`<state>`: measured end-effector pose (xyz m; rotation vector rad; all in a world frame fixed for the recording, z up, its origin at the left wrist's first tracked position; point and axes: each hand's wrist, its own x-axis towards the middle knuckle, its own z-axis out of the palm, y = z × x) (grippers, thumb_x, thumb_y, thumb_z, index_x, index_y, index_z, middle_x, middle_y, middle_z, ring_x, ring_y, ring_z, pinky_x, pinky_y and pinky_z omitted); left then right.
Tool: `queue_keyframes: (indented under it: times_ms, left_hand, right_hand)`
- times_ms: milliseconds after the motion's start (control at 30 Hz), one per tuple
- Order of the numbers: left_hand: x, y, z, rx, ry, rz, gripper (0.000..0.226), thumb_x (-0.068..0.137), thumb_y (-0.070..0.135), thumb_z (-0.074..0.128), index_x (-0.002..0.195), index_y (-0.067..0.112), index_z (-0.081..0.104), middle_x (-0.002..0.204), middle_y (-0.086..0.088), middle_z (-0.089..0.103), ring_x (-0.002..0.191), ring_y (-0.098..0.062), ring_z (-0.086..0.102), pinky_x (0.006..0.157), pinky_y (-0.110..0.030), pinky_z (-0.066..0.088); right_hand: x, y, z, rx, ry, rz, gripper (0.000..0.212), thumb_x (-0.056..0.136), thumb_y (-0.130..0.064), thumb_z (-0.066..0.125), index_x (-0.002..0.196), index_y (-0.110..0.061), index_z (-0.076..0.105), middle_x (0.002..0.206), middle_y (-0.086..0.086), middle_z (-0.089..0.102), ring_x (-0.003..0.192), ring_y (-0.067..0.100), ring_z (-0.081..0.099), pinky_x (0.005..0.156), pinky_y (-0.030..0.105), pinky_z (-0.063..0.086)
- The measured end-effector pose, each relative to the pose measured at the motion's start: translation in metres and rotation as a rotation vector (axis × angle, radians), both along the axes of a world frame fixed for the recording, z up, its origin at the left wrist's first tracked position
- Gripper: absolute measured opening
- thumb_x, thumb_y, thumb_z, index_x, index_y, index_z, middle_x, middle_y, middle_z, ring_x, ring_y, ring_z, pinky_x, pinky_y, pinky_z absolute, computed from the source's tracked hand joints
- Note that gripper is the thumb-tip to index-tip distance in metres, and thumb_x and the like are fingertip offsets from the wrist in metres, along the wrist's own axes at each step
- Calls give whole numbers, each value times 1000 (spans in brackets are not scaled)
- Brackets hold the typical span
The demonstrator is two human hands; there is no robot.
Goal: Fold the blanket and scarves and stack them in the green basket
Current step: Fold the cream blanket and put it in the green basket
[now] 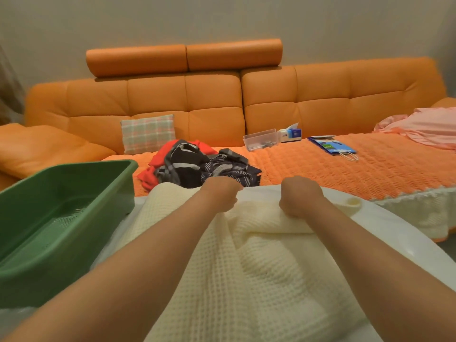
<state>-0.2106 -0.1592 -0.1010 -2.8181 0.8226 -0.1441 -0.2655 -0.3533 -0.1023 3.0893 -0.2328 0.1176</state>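
Cream waffle-knit blanket (pixel 246 272) is lying across the white surface (pixel 385 233), left hand (pixel 220 195) and right hand (pixel 299 196) both clenching its far fold. Folding seems under way; next, edges need matching before the green plastic basket (pixel 49 245) alongside.

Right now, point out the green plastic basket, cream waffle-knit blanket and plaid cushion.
green plastic basket (pixel 49 275): head view, near outer wall.
cream waffle-knit blanket (pixel 246 280): head view, centre.
plaid cushion (pixel 148 133): head view, front face.

My left grip (pixel 222 195) and right grip (pixel 299 197) are burying their fingertips in the cream waffle-weave blanket (pixel 259 267). The left edge is cutting off the green plastic basket (pixel 49 255). The blanket is covering the near side of the red, black and striped scarf pile (pixel 195 161).
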Motion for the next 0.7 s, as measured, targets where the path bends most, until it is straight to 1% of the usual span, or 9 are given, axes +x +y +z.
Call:
queue_keyframes:
  times_ms: [100,200,267,300,367,467,567,633,700]
  left_hand:
    - [18,-12,-4,119,118,-19,44,92,44,60,130,23,58,125,4,63,115,-23,58,83,-35,49]
    - [30,-19,-4,-5,60,12,15,91,32,59,91,17,62,94,1,62,100,-27,62,70,-32,43]
    - [38,-15,0,-153,-21,111,13,94,23,53,100,15,62,103,-4,62,103,-29,60,71,-35,41]
    - [41,-12,-1,-238,-36,165,18,95,17,52,110,11,61,111,-8,62,107,-31,58,73,-36,40]
    - [45,-7,-10,-385,-20,239,31,93,7,49,124,6,53,120,-14,59,111,-34,55,76,-36,38]
    - [39,-12,-30,-542,33,260,36,91,4,50,126,10,50,127,-11,52,111,-34,55,79,-39,42]
    - [26,-26,-43,-484,41,169,21,92,9,43,108,14,54,115,-5,55,105,-31,58,79,-41,48]
    - [14,-32,-48,-408,108,149,26,96,19,38,118,18,52,118,-3,57,108,-29,59,86,-43,50]
    - [3,-33,-51,-351,235,202,40,101,32,32,137,18,41,133,-6,52,119,-30,54,95,-44,43]
  right_hand:
    - [21,-2,6,20,-254,51,21,95,-5,47,113,-13,53,90,4,52,81,26,54,64,35,43]
    - [40,-1,3,81,-523,120,29,99,-3,43,126,-13,48,108,11,54,78,29,58,62,35,45]
    - [53,-1,-2,232,-602,150,35,101,-6,44,134,-14,46,128,15,50,93,33,62,76,41,52]
    - [58,-2,-7,317,-585,160,38,102,-10,44,140,-17,43,139,15,43,108,34,58,92,45,50]
    - [61,-4,-18,341,-485,203,48,102,-16,46,148,-22,34,156,12,25,137,34,37,116,53,28]
    - [51,-8,-33,205,-391,336,46,102,-28,48,147,-28,38,162,7,20,145,29,28,117,48,22]
    - [37,-20,-53,191,-84,323,50,102,-49,40,150,-37,35,165,2,15,149,22,20,120,48,14]
    - [25,-32,-65,205,147,216,58,101,-60,29,155,-43,19,167,-1,3,153,18,5,121,55,2]
    - [12,-46,-68,197,208,133,61,100,-63,20,156,-44,9,167,-2,-3,153,17,-2,120,57,-2]
